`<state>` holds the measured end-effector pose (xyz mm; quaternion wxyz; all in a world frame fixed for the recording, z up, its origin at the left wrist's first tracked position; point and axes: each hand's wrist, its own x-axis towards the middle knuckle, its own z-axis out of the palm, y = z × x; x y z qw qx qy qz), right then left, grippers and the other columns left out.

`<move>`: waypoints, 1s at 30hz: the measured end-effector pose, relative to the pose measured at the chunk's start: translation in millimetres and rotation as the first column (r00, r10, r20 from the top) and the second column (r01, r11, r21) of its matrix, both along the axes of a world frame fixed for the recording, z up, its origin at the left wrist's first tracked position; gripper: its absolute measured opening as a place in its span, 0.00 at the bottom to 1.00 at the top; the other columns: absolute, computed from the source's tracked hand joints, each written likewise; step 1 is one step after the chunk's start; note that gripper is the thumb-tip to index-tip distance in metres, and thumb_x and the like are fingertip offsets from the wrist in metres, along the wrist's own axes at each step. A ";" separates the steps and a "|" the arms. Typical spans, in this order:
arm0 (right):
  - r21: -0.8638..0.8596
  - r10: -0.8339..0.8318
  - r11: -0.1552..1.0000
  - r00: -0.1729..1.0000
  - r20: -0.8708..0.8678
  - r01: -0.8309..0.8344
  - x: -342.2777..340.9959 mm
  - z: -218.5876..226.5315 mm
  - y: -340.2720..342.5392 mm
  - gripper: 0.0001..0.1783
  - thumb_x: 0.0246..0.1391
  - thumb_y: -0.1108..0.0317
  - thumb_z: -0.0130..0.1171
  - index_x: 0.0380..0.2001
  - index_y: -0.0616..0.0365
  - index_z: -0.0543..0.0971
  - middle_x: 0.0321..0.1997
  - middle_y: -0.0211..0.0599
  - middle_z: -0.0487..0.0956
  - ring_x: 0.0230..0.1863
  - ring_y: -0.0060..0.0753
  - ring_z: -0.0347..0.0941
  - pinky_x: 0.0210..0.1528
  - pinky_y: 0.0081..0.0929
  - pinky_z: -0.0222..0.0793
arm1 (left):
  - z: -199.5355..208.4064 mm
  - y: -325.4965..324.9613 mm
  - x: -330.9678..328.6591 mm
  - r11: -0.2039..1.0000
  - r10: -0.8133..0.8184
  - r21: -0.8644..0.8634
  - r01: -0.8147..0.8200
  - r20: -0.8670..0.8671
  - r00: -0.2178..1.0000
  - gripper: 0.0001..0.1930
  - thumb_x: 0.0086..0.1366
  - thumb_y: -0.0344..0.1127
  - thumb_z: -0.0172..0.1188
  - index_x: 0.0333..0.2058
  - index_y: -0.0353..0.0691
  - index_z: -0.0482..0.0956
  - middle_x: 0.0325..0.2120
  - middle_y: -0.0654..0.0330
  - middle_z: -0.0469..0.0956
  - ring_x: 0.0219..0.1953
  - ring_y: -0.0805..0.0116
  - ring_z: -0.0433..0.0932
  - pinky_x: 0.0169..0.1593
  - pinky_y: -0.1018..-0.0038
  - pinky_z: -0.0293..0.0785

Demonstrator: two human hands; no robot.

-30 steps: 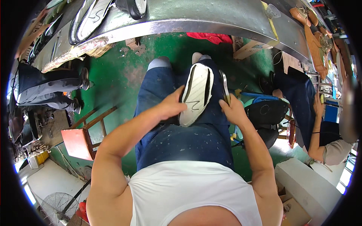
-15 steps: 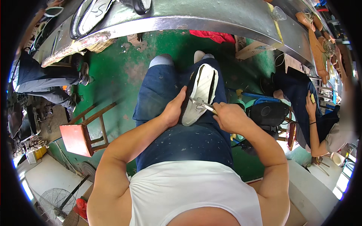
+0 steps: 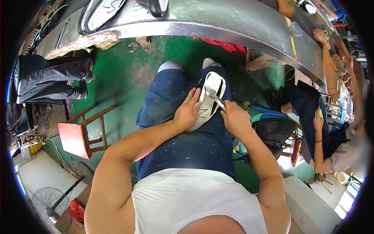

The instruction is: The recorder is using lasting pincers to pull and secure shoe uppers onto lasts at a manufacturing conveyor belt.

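A dark shoe upper (image 3: 205, 107) lies across my thighs, its pale underside facing up and its toe end pointing away from me. A dark handwritten mark shows near the end closest to me. My left hand (image 3: 187, 114) grips the shoe along its left side, fingers stretched toward the far end and partly covering the edge. In my right hand (image 3: 237, 118) are metal pincers (image 3: 216, 99), held by the handles from the right. Their head rests on or just over the underside, towards the far half; the exact contact cannot be made out.
A metal-topped bench (image 3: 218, 25) crosses ahead, with shoes (image 3: 103, 15) at its left and a clear cup (image 3: 295, 29) at its right. A red-topped stool (image 3: 74, 139) stands left, a black bag (image 3: 274, 130) right. Another person (image 3: 325, 136) sits at the right; someone's legs (image 3: 58, 78) show left.
My left hand has slid over the shoe's side, fingers now stretched forward. The pincers have moved toward the far end. The shoe has shifted slightly toward me, and the whole view has moved a little.
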<state>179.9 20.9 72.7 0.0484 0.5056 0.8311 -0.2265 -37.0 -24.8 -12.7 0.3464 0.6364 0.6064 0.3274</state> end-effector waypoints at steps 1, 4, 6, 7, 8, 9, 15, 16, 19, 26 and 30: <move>0.031 -0.017 0.999 0.998 -0.064 0.019 5.1 -10.5 -3.8 0.19 0.57 0.68 0.61 0.48 0.65 0.71 0.39 0.49 0.77 0.40 0.50 0.78 0.41 0.38 0.77 | 1.6 1.0 -1.3 0.997 -0.075 0.013 0.076 -0.054 0.996 0.27 0.74 0.38 0.47 0.70 0.42 0.59 0.69 0.38 0.55 0.65 0.40 0.65 0.62 0.61 0.70; -0.008 -0.127 0.992 0.960 -0.251 0.130 18.8 -28.2 -16.0 0.13 0.59 0.66 0.59 0.42 0.63 0.73 0.39 0.51 0.80 0.40 0.51 0.80 0.41 0.38 0.76 | 9.2 12.0 -7.6 0.968 -0.238 0.028 0.250 -0.223 0.945 0.27 0.74 0.38 0.46 0.70 0.43 0.58 0.70 0.38 0.51 0.59 0.36 0.71 0.58 0.59 0.74; -0.308 -0.203 0.941 0.960 -0.192 0.138 28.7 -16.0 2.9 0.13 0.60 0.65 0.59 0.41 0.64 0.73 0.39 0.54 0.80 0.41 0.53 0.79 0.42 0.40 0.75 | 14.6 16.9 -10.2 0.956 -0.287 -0.018 0.292 -0.258 0.923 0.28 0.74 0.39 0.46 0.71 0.47 0.56 0.70 0.37 0.50 0.57 0.36 0.73 0.57 0.58 0.75; -0.576 -0.254 0.805 0.960 -0.117 0.142 30.5 -5.1 15.9 0.13 0.61 0.64 0.58 0.40 0.65 0.74 0.39 0.56 0.80 0.43 0.55 0.79 0.42 0.42 0.74 | 17.6 19.0 -12.1 0.943 -0.332 -0.062 0.328 -0.292 0.897 0.29 0.74 0.39 0.47 0.71 0.51 0.55 0.70 0.36 0.50 0.55 0.35 0.74 0.55 0.58 0.77; -0.782 -0.400 0.578 0.916 -0.022 0.233 28.6 15.6 28.8 0.15 0.63 0.61 0.57 0.39 0.65 0.74 0.38 0.58 0.80 0.43 0.62 0.77 0.44 0.47 0.72 | 21.1 20.8 -13.6 0.941 -0.335 -0.064 0.331 -0.292 0.896 0.29 0.74 0.39 0.47 0.71 0.51 0.55 0.70 0.36 0.50 0.55 0.35 0.74 0.55 0.58 0.77; -0.781 -0.402 0.579 0.915 -0.022 0.236 29.6 17.5 30.3 0.15 0.63 0.61 0.57 0.39 0.65 0.74 0.38 0.58 0.80 0.43 0.62 0.77 0.44 0.47 0.72 | 24.6 24.9 -13.5 0.932 -0.358 -0.159 0.324 -0.284 0.889 0.30 0.73 0.40 0.47 0.72 0.53 0.54 0.69 0.35 0.49 0.53 0.35 0.76 0.54 0.58 0.77; -0.167 -0.234 0.968 0.909 -0.345 0.186 8.2 -17.9 21.2 0.19 0.66 0.56 0.53 0.41 0.66 0.73 0.37 0.62 0.79 0.42 0.68 0.75 0.45 0.53 0.70 | 64.5 47.4 -4.8 0.798 -0.554 -0.451 0.399 -0.290 0.781 0.32 0.72 0.44 0.49 0.72 0.58 0.52 0.69 0.29 0.46 0.46 0.32 0.79 0.53 0.56 0.78; -0.256 -0.207 0.953 0.965 -0.164 0.161 7.3 -26.4 23.1 0.20 0.66 0.55 0.51 0.41 0.66 0.73 0.37 0.63 0.79 0.43 0.67 0.76 0.45 0.55 0.69 | 65.8 47.9 -3.3 0.782 -0.574 -0.477 0.402 -0.299 0.762 0.32 0.72 0.45 0.49 0.72 0.59 0.52 0.69 0.28 0.45 0.45 0.31 0.79 0.53 0.55 0.77; -0.319 -0.196 0.936 0.973 -0.121 0.148 5.4 -8.1 29.8 0.21 0.67 0.53 0.50 0.40 0.65 0.73 0.36 0.62 0.79 0.43 0.66 0.76 0.45 0.54 0.69 | 61.5 34.9 -14.5 0.798 -0.559 -0.410 0.442 -0.226 0.798 0.33 0.72 0.44 0.51 0.73 0.55 0.51 0.70 0.31 0.45 0.52 0.31 0.75 0.59 0.55 0.73; -0.344 -0.158 0.935 0.966 -0.203 0.080 15.7 -20.4 -13.6 0.22 0.67 0.52 0.51 0.44 0.64 0.75 0.37 0.55 0.80 0.41 0.60 0.77 0.44 0.47 0.71 | 47.9 -3.8 -25.8 0.815 -0.189 -0.534 0.223 0.118 0.975 0.49 0.60 0.42 0.66 0.73 0.36 0.44 0.62 0.33 0.66 0.62 0.42 0.70 0.65 0.64 0.65; -0.516 -0.407 0.838 0.832 -0.376 0.177 29.0 -27.3 -30.9 0.20 0.65 0.55 0.54 0.44 0.64 0.75 0.34 0.49 0.80 0.36 0.50 0.78 0.41 0.41 0.71 | 103.4 28.8 -37.7 0.761 -0.461 -0.564 0.319 -0.124 0.879 0.50 0.55 0.36 0.68 0.72 0.36 0.48 0.60 0.33 0.68 0.61 0.40 0.71 0.65 0.62 0.65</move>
